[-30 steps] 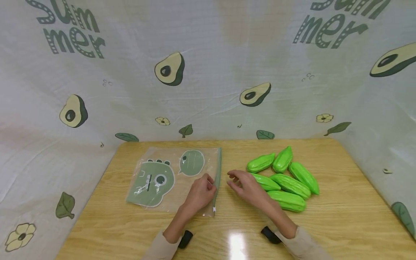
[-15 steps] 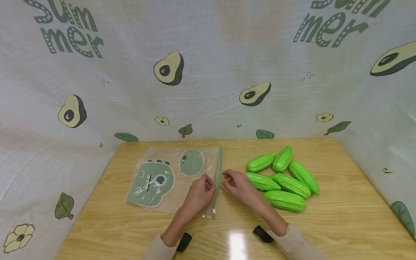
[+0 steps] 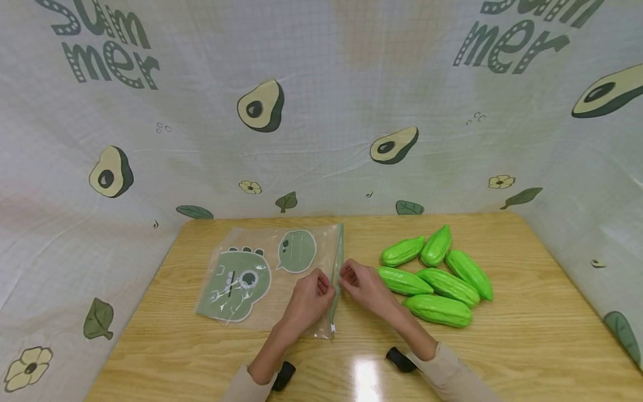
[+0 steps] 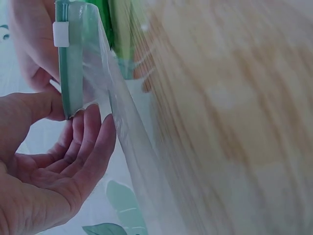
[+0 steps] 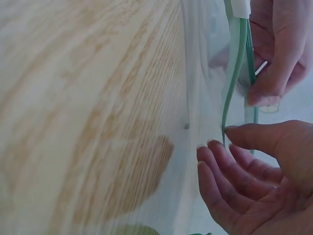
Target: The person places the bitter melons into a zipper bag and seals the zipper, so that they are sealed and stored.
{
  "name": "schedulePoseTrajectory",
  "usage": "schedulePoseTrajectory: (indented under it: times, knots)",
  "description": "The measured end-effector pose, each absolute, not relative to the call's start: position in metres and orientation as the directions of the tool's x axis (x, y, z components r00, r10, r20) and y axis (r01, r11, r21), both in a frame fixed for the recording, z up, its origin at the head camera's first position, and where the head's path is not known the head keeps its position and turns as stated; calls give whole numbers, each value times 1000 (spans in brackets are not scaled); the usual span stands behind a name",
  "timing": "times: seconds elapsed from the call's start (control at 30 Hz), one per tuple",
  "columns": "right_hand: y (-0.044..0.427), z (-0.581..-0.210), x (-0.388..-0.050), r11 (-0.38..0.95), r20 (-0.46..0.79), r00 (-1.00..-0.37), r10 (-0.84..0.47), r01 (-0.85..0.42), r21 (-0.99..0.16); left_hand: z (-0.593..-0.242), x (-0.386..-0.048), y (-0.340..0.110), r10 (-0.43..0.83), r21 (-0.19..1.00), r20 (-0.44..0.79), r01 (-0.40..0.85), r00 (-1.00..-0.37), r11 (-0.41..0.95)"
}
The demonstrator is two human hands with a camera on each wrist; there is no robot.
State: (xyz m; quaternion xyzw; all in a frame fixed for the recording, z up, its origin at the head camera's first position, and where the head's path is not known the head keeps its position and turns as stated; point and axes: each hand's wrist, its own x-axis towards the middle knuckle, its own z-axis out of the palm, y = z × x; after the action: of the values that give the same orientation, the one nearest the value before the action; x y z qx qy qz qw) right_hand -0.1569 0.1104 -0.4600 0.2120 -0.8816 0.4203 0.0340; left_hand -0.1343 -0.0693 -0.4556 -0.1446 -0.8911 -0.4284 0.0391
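A clear plastic zipper bag (image 3: 296,290) with a green dinosaur print lies on the wooden table, its green zipper edge (image 3: 340,245) facing right. My left hand (image 3: 312,293) pinches one green strip of that edge between thumb and fingers, as the left wrist view shows. From the other side, my right hand (image 3: 365,285) pinches the opposite strip with thumb and fingertips. Between the hands, the two strips stand apart in the right wrist view. A white slider (image 4: 61,34) sits at the zipper's near end. Parts of the zipper are hidden behind my fingers.
Several bright green, ridged cucumber-like vegetables (image 3: 447,287) lie in a group right of my right hand. The wooden table (image 3: 527,346) ends at a printed cloth (image 3: 321,111) behind and at both sides. Each wrist wears a black band (image 3: 401,360).
My right hand has moved left from beside the vegetables to the bag's zipper edge and taken hold of it. My left hand has stayed at the edge, which has opened slightly.
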Motion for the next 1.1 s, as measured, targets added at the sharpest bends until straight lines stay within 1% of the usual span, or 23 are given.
schedulePoseTrajectory:
  times: [0.23, 0.53, 0.67, 0.9, 1.1]
  knots:
    - [110, -461, -160, 554, 262, -891, -370, -438, -707, -454, -132, -68, 208, 718, 278, 347, -938, 603]
    - [111, -465, -162, 569, 255, -900, -354, -424, -705, -448, -126, -67, 131, 667, 352, 347, -927, 659]
    - [112, -466, -163, 577, 243, -907, -345, -409, -707, -445, -124, -67, 90, 677, 377, 341, -922, 652]
    - [110, -467, -162, 598, 255, -904, -342, -419, -684, -442, -121, -69, 30, 713, 405, 336, -914, 616]
    - [108, -466, -161, 619, 219, -916, -335, -390, -682, -437, -117, -74, -20, 752, 422, 337, -906, 566]
